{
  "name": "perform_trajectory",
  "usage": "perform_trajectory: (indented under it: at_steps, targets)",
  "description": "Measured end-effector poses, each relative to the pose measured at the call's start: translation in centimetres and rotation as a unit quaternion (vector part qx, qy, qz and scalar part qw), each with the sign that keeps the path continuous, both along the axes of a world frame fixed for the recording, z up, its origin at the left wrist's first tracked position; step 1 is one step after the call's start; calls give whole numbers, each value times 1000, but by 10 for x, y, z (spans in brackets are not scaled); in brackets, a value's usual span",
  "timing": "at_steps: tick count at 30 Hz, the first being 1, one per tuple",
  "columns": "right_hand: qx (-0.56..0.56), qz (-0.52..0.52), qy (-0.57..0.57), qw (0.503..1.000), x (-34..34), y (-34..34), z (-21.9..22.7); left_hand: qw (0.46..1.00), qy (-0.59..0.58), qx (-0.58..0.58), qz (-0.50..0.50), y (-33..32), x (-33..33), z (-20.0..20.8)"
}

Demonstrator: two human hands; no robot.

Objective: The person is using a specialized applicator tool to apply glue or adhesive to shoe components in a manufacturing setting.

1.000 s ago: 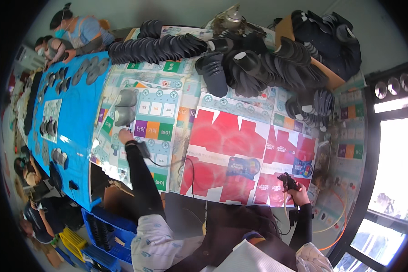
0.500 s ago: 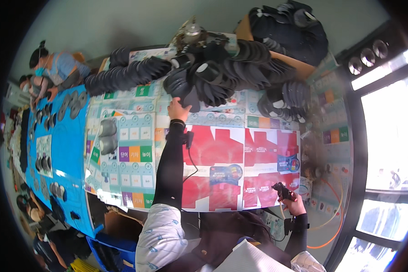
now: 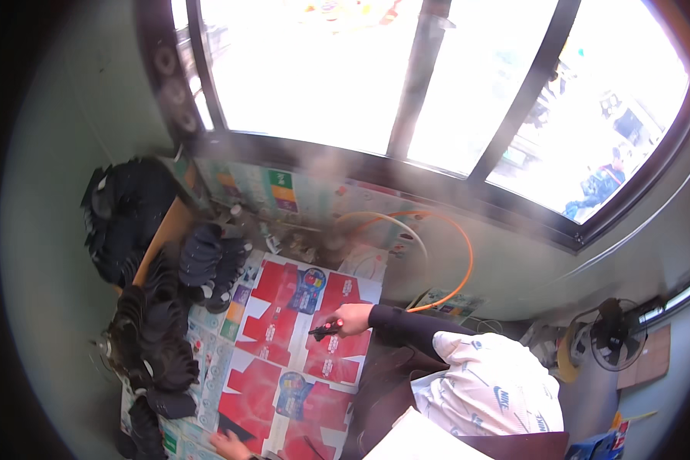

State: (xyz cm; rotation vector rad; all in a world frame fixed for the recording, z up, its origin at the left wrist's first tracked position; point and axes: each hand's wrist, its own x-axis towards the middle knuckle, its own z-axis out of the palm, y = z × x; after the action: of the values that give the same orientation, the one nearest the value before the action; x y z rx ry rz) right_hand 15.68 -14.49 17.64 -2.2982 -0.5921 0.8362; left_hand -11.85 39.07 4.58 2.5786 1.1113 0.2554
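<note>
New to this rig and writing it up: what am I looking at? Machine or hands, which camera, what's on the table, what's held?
No machine here: these are a person's bare hands. The view comes from the left one of two fisheye cameras worn on the head, so straight edges bend toward the rim. On the table lie red printed sheets, with stacks of dark pieces beyond them. The right hand grips a black tool over the sheets. The left hand, near the lower edge, is at a dark flat piece; whether it grips it, I can't tell. An orange hose loops below the window.
</note>
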Motion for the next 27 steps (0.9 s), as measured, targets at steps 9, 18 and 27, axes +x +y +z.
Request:
perform_trajectory:
  at_steps: [9, 18, 27]
  targets:
    - [-5, 24, 40, 999, 11, -14, -28, 975, 217, -39, -10, -268, -2, -15]
    - [81, 28, -12, 996, 3, -31, -29, 984, 123, -8, 127, -231, -50, -139]
    - [101, 21, -43, 994, -9, -30, -35, 983, 125, -65, 121, -216, -60, -112]
